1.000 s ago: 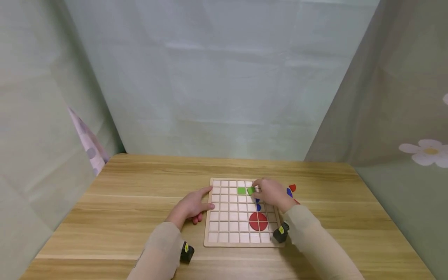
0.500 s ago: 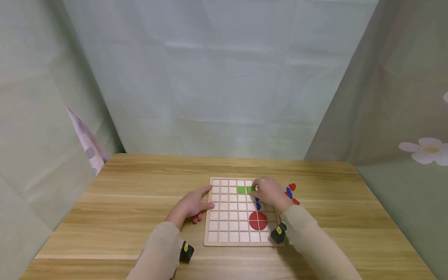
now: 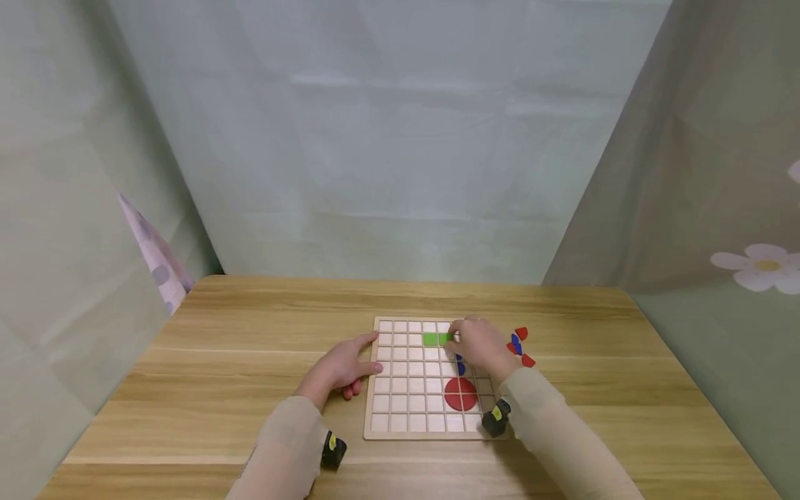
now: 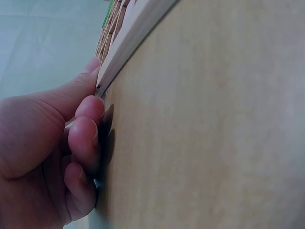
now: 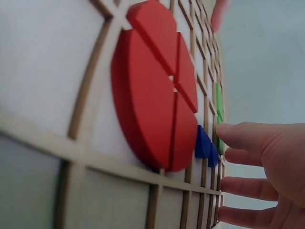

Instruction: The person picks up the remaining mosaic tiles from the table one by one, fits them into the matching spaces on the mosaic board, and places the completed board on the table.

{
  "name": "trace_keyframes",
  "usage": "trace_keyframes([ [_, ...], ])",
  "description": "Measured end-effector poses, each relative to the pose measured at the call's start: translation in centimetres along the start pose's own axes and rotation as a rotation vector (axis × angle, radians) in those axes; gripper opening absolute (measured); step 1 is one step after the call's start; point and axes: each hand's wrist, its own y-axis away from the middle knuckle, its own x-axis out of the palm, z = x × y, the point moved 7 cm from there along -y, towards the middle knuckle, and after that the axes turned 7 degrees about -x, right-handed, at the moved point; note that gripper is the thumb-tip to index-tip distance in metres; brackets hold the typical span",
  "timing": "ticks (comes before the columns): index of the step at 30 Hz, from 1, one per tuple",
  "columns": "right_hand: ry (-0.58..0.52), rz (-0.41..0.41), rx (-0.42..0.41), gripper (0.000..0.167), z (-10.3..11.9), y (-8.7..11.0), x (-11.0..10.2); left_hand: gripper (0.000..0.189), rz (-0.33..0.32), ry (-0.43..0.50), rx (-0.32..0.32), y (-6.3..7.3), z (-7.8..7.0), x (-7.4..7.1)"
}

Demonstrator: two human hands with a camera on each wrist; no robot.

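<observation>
A wooden grid board (image 3: 381, 423) lies on the table, with a red circle of quarter pieces (image 3: 461, 394) and blue pieces (image 3: 461, 368) in its cells. My left hand (image 3: 337, 366) rests at the board's left rim, thumb on top and index finger stretched along the edge; its other fingers curl beside the rim in the left wrist view. My right hand (image 3: 480, 345) pinches a green tile (image 3: 444, 339) between thumb and index finger, flat in the grid and partly hidden by the hand. Directly left of it sits another green square tile (image 3: 430, 339).
Several loose red and blue pieces (image 3: 516, 343) lie on the wooden table (image 3: 250, 389) right of the board, near the right forearm. A pale curtain (image 3: 400, 153) hangs behind the table, with more fabric at both sides. Each wrist bears a small black camera (image 3: 496, 417).
The green tile at my right fingertips was tilted a second ago and now lies level beside the other green tile. My right hand has shifted slightly left; my left hand stays put.
</observation>
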Motion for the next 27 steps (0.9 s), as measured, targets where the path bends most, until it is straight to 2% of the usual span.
trace_keyframes([
  [7, -0.067, -0.010, 0.004, 0.041, -0.7, 0.6, -0.2, 0.070, 0.001, -0.002, -0.009, 0.1, 0.1, 0.0],
  [13, -0.099, -0.049, -0.022, 0.039, -1.0, 1.2, -0.2, 0.070, -0.009, -0.004, -0.013, 0.0, 0.2, 0.0],
  [22, -0.224, -0.084, -0.052, 0.038, -1.8, 2.5, -0.3, 0.070, 0.000, -0.004, -0.004, 0.0, 0.3, -0.1],
  [27, -0.254, -0.116, -0.069, 0.039, -2.2, 3.1, -0.4, 0.071, 0.004, -0.009, 0.007, 0.1, 0.3, -0.1],
])
